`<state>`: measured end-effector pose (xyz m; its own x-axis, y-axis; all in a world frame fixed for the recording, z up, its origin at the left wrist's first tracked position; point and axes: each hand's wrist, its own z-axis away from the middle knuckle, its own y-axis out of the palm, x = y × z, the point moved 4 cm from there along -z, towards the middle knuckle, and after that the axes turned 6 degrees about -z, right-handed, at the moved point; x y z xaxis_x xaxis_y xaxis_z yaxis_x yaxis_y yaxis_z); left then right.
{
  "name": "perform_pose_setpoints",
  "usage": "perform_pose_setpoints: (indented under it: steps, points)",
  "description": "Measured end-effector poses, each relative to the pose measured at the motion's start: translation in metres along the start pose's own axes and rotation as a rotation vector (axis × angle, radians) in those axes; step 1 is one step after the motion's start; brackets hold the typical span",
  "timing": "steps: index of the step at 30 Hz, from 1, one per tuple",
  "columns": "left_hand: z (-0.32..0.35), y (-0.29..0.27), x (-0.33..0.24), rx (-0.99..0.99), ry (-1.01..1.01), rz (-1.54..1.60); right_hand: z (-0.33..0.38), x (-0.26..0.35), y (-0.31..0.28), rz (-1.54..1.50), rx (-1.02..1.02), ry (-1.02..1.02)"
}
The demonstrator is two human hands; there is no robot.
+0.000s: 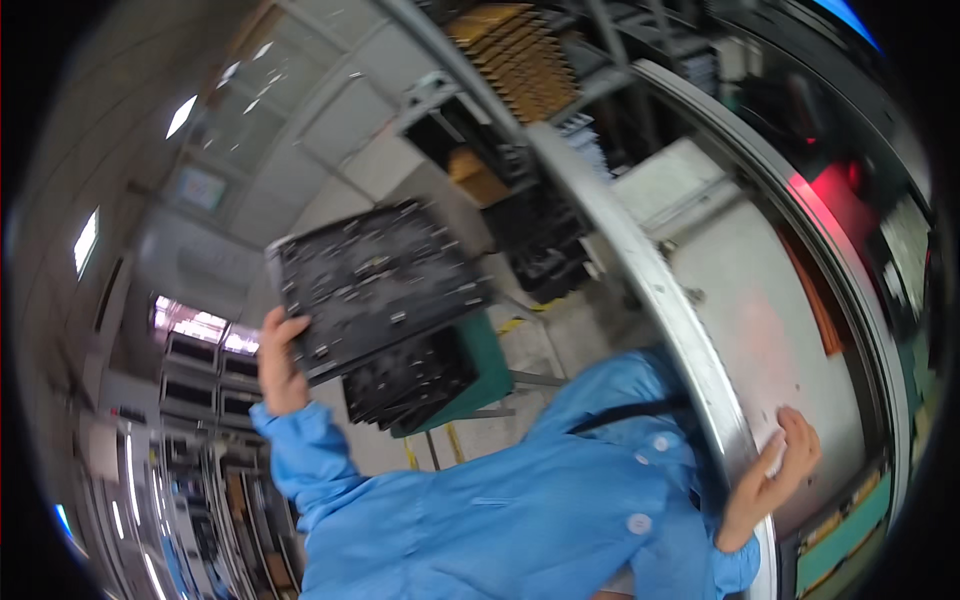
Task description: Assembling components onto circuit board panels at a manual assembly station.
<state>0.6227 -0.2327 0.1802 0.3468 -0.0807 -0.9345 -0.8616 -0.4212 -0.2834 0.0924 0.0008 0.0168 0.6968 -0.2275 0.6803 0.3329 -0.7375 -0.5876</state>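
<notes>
Black tray (380, 280), not yet set down, pinched by left fingers (290, 330) above stack (412, 380); right fingers (799, 434), right of stack, half-curled, grip unclear.

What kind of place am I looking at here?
Probably a factory or workshop floor. The left hand grips a flat black panel, the person wears a blue work coat, and a tall stack of yellow-brown trays stands on metal shelving.
</notes>
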Motion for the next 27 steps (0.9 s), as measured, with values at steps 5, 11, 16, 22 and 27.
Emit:
perform_pose_setpoints:
  steps: [5,11,16,22,27]
  points:
    - [0.048,0.028,-0.047,0.376,-0.090,0.611,0.039,0.091,-0.023,-0.520,0.088,0.112]
    - [0.028,0.049,-0.075,0.905,-0.145,0.789,0.073,0.188,-0.045,-0.954,0.181,0.187]
    - [0.006,0.084,-0.085,1.381,-0.243,0.739,0.099,0.237,-0.030,-1.076,0.150,0.443]
    - [0.005,0.145,-0.078,1.796,-0.376,0.345,0.127,0.260,-0.046,-1.088,-0.161,0.712]
    - [0.029,0.206,-0.066,1.947,-0.495,0.149,0.132,0.246,-0.055,-0.975,-0.276,0.845]
